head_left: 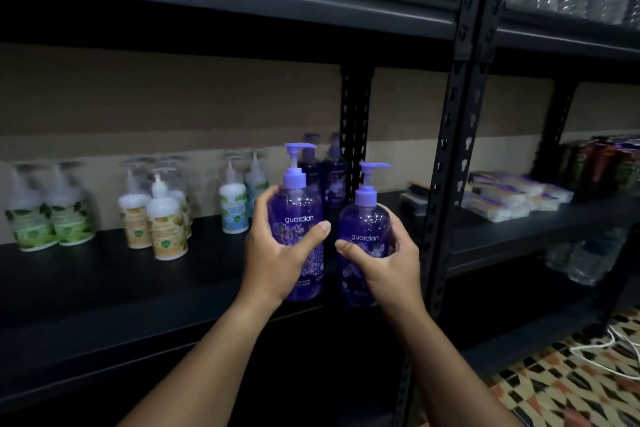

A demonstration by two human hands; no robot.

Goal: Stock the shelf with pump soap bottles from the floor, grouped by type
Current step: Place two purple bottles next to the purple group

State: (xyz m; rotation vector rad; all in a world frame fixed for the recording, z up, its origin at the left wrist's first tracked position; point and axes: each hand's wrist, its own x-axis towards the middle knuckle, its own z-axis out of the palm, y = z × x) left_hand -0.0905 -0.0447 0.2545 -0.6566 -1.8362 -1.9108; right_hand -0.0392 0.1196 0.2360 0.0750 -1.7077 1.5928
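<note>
Two purple soap bottles in play, one per hand: my left hand [277,253] wraps the left purple bottle [298,218] round its belly, thumb across the label, fingers curled behind; my right hand [384,260] grips the right purple bottle [363,229] the same way, a bit lower. Both bottles are upright, just beside each other, held over the front part of the shelf [138,288] near the black upright post [356,135]; can't tell if their bases touch the board yet. Two more purple bottles [325,170] already stand at the back, right behind, so that's the group these belong to. Further left along the shelf: blue-label white bottles [235,204], yellow-label bottles [162,218], green-label bottles [48,218], each type bunched together, blurry. Handling guess: they look full, so fairly heavy for their size, stiff clear plastic with a glossy, likely slick skin. I'd keep the hold on the wide body at label height, not on the pump heads [298,152], which are thin, stick out sideways and could twist or press down and leak. Top-heavy-ish with that tall neck, so set them flat before letting go, and watch the spouts don't snag the back pair. Floor [571,385] with patterned tiles shows lower right; no other bottles visible there.
</note>
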